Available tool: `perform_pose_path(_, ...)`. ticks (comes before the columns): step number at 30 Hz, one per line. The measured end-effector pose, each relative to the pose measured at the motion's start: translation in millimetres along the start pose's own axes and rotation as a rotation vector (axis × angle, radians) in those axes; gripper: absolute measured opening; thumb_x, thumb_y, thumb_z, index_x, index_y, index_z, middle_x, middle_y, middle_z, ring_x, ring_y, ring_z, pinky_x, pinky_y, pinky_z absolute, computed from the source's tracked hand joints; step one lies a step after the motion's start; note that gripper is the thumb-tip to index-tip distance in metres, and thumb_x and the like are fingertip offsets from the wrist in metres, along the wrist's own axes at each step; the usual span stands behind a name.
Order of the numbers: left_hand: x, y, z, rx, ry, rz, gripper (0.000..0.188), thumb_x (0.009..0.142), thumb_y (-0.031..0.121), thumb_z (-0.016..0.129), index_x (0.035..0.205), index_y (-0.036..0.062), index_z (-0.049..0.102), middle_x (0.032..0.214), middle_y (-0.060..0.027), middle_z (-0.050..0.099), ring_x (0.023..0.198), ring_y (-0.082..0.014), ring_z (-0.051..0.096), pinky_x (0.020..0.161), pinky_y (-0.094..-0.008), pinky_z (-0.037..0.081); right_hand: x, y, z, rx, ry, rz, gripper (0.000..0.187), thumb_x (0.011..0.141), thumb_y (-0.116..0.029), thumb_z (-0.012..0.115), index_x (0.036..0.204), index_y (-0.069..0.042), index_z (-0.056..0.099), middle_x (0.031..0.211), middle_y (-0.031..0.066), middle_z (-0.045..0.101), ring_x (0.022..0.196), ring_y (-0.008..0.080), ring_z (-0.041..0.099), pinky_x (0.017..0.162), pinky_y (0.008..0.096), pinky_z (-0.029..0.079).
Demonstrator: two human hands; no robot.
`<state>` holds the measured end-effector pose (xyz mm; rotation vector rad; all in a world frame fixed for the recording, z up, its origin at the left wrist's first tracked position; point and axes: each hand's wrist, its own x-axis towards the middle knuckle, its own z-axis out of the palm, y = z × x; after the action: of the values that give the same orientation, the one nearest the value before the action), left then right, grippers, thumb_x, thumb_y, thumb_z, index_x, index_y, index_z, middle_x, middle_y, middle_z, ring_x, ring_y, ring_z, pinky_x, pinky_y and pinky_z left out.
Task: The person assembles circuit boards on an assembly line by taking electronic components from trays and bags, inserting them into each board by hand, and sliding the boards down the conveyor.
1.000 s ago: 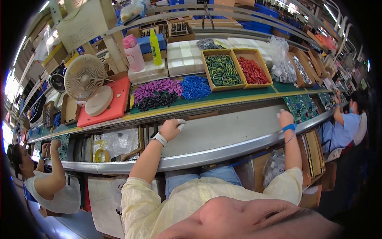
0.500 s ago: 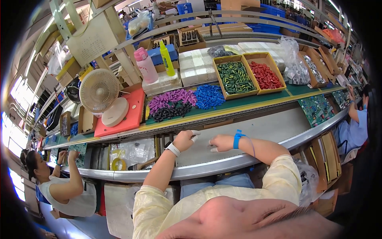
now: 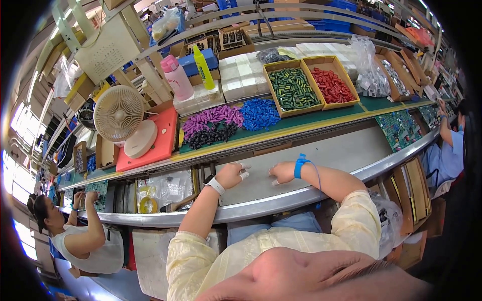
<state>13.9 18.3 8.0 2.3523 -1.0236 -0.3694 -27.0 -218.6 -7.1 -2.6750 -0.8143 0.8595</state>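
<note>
Over the grey conveyor surface [image 3: 331, 158], my left hand [image 3: 232, 175] points right, its thumb and forefinger apart and nothing visible between them. White covers sit on its fingertips, and a white watch is on the wrist. Facing it, my right hand [image 3: 284, 172] has its white-covered fingertips a little apart and appears to hold nothing. A blue strap with a cord [image 3: 301, 166] circles that wrist. Beyond my hands, on a green ledge, lie piles of purple parts [image 3: 213, 120], black parts [image 3: 208, 136] and blue parts [image 3: 260, 114], all small and cylindrical.
Yellow-edged boxes hold green parts [image 3: 293, 89] and red parts [image 3: 332, 85]. A circuit board [image 3: 399, 129] lies right. At left are a fan [image 3: 119, 114], a pink bottle [image 3: 176, 78] and tape [image 3: 147, 205]. Co-workers sit on both sides. A metal rail [image 3: 251, 206] runs in front of me.
My right hand has shifted slightly right and up, away from the left. The left hand stays nearly in place. The whole view has shifted a little.
</note>
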Motion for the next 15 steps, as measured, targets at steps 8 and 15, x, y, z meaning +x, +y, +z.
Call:
perform_pose_path(8, 1.4, -7.3, 3.1, 0.061, -0.057, 0.003, 0.041, 0.08, 0.023, 0.06, 0.117, 0.0067, 0.054, 0.088, -0.0167, 0.063, 0.083, -0.0317, 0.061, 0.075, -0.0379, 0.048, -4.4, -1.6, -5.8, 0.001, 0.021, 0.038, 0.049, 0.078, -0.035, 0.061, 0.115, -0.003, 0.053, 0.106, 0.02, 0.059, 0.099, 0.0363, 0.055, 0.086, 0.0425, 0.043)
perform_pose_path(15, -4.2, -7.5, 1.6, 0.078, -0.088, -0.04, 0.045, 0.081, 0.025, 0.06, 0.122, 0.0077, 0.05, 0.092, -0.0168, 0.063, 0.086, -0.0325, 0.06, 0.077, -0.0387, 0.047, -3.6, -7.9, -8.8, -0.011, 0.003, 0.032, 0.049, 0.078, -0.033, 0.061, 0.115, -0.003, 0.053, 0.106, 0.0195, 0.059, 0.101, 0.0357, 0.054, 0.087, 0.042, 0.043)
